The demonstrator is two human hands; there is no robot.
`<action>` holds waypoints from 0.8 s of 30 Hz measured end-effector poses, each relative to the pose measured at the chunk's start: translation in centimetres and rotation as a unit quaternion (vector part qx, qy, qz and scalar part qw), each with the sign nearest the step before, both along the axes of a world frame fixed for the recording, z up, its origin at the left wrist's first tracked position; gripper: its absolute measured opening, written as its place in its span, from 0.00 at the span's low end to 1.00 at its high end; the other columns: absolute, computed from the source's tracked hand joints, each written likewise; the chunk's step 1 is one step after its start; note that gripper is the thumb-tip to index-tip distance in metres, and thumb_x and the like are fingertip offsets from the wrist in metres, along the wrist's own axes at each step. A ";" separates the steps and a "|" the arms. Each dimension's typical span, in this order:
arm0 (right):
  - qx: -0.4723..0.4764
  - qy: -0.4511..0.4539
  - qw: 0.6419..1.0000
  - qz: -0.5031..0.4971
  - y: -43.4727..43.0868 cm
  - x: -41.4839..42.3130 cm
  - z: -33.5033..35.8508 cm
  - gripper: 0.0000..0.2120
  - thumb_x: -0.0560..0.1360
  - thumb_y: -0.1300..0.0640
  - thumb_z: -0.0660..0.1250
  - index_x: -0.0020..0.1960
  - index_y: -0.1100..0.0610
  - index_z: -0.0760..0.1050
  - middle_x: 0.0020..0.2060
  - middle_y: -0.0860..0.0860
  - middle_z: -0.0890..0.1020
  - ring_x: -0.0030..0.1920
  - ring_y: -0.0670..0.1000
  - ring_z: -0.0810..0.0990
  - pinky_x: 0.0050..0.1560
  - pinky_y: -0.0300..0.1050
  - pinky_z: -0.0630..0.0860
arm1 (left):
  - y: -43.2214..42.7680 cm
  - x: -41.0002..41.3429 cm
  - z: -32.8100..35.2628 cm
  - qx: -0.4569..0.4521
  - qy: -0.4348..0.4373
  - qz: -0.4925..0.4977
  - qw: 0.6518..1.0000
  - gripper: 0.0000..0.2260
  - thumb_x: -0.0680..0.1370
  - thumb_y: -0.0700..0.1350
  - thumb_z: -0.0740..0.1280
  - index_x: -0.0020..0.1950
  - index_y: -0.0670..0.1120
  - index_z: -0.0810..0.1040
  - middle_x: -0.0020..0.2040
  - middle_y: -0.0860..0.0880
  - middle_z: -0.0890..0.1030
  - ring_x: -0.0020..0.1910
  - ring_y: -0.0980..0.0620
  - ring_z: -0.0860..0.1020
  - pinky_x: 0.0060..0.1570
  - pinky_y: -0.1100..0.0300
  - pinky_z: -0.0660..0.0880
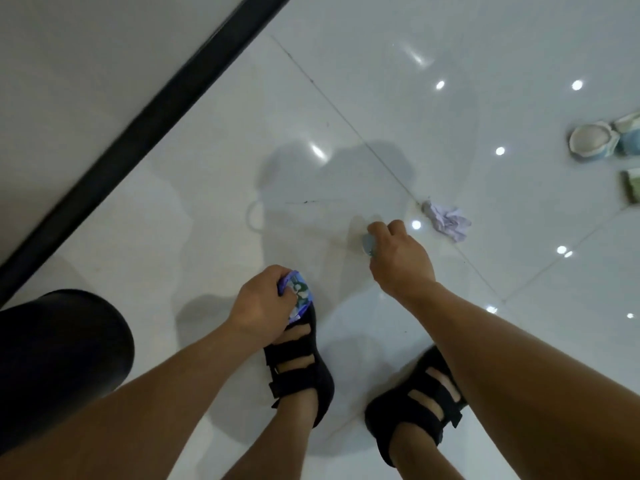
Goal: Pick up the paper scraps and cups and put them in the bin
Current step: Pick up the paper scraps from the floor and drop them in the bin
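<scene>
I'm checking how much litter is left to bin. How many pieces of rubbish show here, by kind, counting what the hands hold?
Crushed cups on the floor, far right: 2, one whitish, one cut by the frame edge
Crumpled paper on the floor: 1
Flat scrap at the right edge: 1
Pieces held: 2, left hand (blue-printed piece), right hand (mostly hidden)
Total: 6

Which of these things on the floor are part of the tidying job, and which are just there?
Part of the job: crushed cup in the left hand; small piece in the right hand; crumpled paper; cups at far right; black bin.

Just there: black sandals; tiled floor; wall skirting.
</scene>
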State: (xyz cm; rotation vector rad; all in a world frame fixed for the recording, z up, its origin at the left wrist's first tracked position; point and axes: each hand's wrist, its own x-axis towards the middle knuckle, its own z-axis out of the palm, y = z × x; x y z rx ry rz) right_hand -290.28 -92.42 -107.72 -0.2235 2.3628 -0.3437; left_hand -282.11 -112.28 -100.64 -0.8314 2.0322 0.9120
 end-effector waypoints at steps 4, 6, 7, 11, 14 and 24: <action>-0.036 -0.011 0.999 -0.028 -0.7 0.6 5.9 0.15 0.76 0.66 0.60 0.61 0.56 0.72 0.53 0.55 0.74 0.42 0.60 0.77 0.42 0.51 0.77 | -0.1 -0.6 3.5 0.005 0.028 0.006 1.000 0.09 0.80 0.41 0.61 0.59 0.46 0.75 0.49 0.51 0.76 0.48 0.52 0.75 0.45 0.64 0.67; -0.055 -0.004 0.998 -0.003 -1.1 0.2 9.7 0.16 0.77 0.64 0.61 0.63 0.54 0.71 0.54 0.53 0.74 0.43 0.57 0.77 0.42 0.47 0.75 | -0.1 -1.4 6.4 0.008 0.047 0.011 0.999 0.09 0.80 0.41 0.60 0.59 0.46 0.75 0.49 0.52 0.75 0.48 0.53 0.74 0.46 0.64 0.67; -0.066 0.001 0.998 0.006 -1.5 -0.1 11.7 0.16 0.77 0.63 0.62 0.63 0.53 0.71 0.55 0.52 0.74 0.43 0.55 0.77 0.41 0.45 0.74 | -0.1 -1.9 8.0 0.009 0.058 0.016 0.998 0.09 0.80 0.42 0.60 0.59 0.46 0.74 0.49 0.52 0.75 0.48 0.54 0.73 0.46 0.64 0.67; -0.115 0.015 0.992 0.050 -3.5 -1.1 20.5 0.19 0.77 0.60 0.63 0.67 0.51 0.69 0.59 0.50 0.74 0.48 0.54 0.79 0.45 0.44 0.79 | -1.0 -2.5 15.4 0.006 0.089 0.037 0.995 0.09 0.80 0.42 0.60 0.60 0.45 0.74 0.51 0.50 0.76 0.49 0.53 0.74 0.48 0.63 0.68; -0.142 0.022 0.986 0.088 -5.1 -1.3 26.9 0.19 0.78 0.59 0.64 0.68 0.52 0.69 0.61 0.51 0.73 0.49 0.55 0.80 0.46 0.46 0.80 | -2.6 -1.4 21.0 -0.005 0.098 0.057 0.994 0.09 0.80 0.42 0.60 0.60 0.45 0.74 0.53 0.48 0.78 0.52 0.50 0.75 0.51 0.60 0.71; -0.187 -0.005 0.949 0.255 -12.2 3.7 41.2 0.19 0.78 0.59 0.62 0.68 0.53 0.71 0.60 0.50 0.74 0.50 0.53 0.78 0.46 0.37 0.72 | -7.5 9.8 35.0 -0.074 0.118 0.226 0.964 0.08 0.79 0.39 0.61 0.57 0.44 0.75 0.49 0.50 0.76 0.49 0.52 0.76 0.47 0.65 0.68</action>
